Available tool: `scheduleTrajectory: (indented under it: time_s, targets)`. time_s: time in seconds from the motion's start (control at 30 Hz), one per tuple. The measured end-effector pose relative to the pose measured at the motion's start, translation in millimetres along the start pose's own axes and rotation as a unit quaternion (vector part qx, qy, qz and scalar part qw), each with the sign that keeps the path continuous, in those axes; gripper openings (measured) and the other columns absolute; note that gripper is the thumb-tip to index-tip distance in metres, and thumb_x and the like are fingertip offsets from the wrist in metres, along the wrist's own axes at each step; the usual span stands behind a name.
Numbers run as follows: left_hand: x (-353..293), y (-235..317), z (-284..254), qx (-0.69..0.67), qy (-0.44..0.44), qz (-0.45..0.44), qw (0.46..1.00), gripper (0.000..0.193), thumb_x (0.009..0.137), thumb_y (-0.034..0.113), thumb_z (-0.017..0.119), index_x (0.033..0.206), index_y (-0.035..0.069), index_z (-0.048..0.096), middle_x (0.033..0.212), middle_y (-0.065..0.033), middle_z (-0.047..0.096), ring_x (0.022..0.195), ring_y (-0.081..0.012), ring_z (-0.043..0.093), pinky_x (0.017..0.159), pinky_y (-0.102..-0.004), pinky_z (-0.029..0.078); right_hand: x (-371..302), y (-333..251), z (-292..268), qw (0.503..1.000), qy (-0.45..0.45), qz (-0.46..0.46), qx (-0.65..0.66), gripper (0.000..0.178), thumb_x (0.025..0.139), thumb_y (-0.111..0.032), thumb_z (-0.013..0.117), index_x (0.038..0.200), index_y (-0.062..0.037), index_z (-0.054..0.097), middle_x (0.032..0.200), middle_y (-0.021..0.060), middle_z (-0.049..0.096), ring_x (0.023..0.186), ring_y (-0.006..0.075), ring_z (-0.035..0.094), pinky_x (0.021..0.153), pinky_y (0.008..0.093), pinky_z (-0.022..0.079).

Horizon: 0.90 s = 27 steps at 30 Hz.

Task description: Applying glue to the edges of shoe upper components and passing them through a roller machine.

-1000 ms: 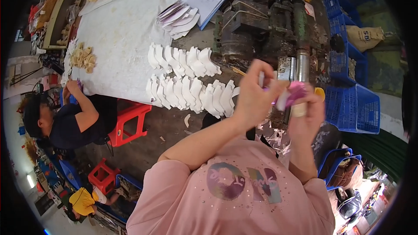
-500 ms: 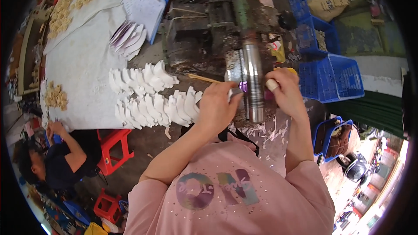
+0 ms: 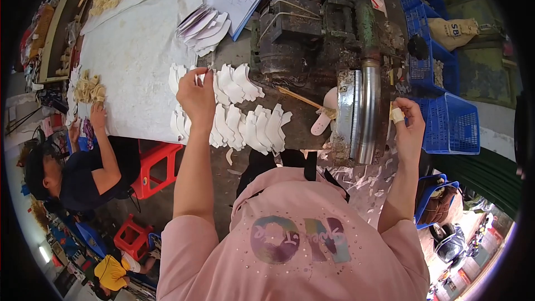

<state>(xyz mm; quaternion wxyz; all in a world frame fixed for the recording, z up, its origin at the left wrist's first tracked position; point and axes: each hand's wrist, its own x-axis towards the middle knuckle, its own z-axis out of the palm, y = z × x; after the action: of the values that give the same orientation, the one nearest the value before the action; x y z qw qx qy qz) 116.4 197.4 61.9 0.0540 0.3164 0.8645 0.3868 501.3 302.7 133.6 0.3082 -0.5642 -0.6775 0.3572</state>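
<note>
My left hand [image 3: 196,95] reaches over the far row of white curved cut pieces [image 3: 233,82], its fingers curled together; what sits between the fingertips is too small to make out. A nearer row of the same overlapping white pieces [image 3: 262,128] lies toward me. To the right, my right hand [image 3: 409,122] is raised beside the machine's shiny steel roller [image 3: 368,117]. Its thumb wears a pale yellowish wrap, the fingers are bent but apart from the thumb, and no held thing shows. A pink rounded piece [image 3: 320,124] rests by the roller's left side, near a wooden stick [image 3: 298,96].
The dark greasy machine body [image 3: 287,44] stands behind the roller. Curved sheets [image 3: 205,30] and a blue clipboard [image 3: 251,19] lie left of it. Blue crates [image 3: 454,125] line the right. At left, a co-worker [image 3: 83,167] handles beige bundles [image 3: 89,89] near a red stool [image 3: 156,170].
My left hand has gone from the roller's left side out to the far white row. My right hand has drawn away from the roller. The view has shifted, and the pink piece now shows.
</note>
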Motion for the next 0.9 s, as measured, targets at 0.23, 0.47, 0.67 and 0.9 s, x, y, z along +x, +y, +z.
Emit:
scheduleTrajectory:
  time_s: [0.23,0.47,0.67,0.9]
  targets:
    - [-32,-61,68,0.244,-0.204,0.265,0.910,0.010,0.072,0.018,0.068,0.080,0.012,0.067,0.075,-0.0071,0.061,0.079,-0.0242,0.058,0.068,-0.0366,0.042,-4,-3,0,1.000,0.019,0.004,-0.015,0.016,0.082,-0.002,0.056,0.098,-0.0008,0.058,0.092,0.0045,0.060,0.087,0.0130,0.054,0.082,0.0266,0.042]
    - [-33,-45,63,0.190,-0.284,0.215,0.915,0.015,0.082,0.017,0.060,0.088,0.006,0.068,0.068,-0.0090,0.059,0.066,-0.0209,0.059,0.061,-0.0344,0.044,-8,-16,-1,0.998,0.051,0.012,0.026,0.017,0.081,-0.001,0.057,0.099,0.0002,0.058,0.096,0.0063,0.060,0.088,0.0137,0.055,0.083,0.0263,0.042]
    - [-46,60,0,-0.342,-0.342,-0.042,0.874,0.032,0.097,0.025,0.041,0.111,0.006,0.062,0.077,0.0006,0.045,0.062,-0.0063,0.039,0.058,-0.0208,0.035,-25,-58,26,0.992,-0.027,-0.073,0.096,0.020,0.080,0.000,0.060,0.100,-0.0014,0.057,0.093,0.0066,0.057,0.086,0.0147,0.054,0.077,0.0262,0.043]
    - [-100,145,-3,-0.529,-0.355,0.154,0.755,0.040,0.098,0.035,0.034,0.115,0.006,0.057,0.102,-0.0073,0.044,0.093,-0.0152,0.041,0.078,-0.0268,0.037,-54,-95,91,0.963,-0.028,-0.266,-0.036,0.029,0.075,-0.004,0.064,0.104,-0.0048,0.060,0.111,0.0144,0.050,0.103,0.0312,0.043,0.088,0.0416,0.033]
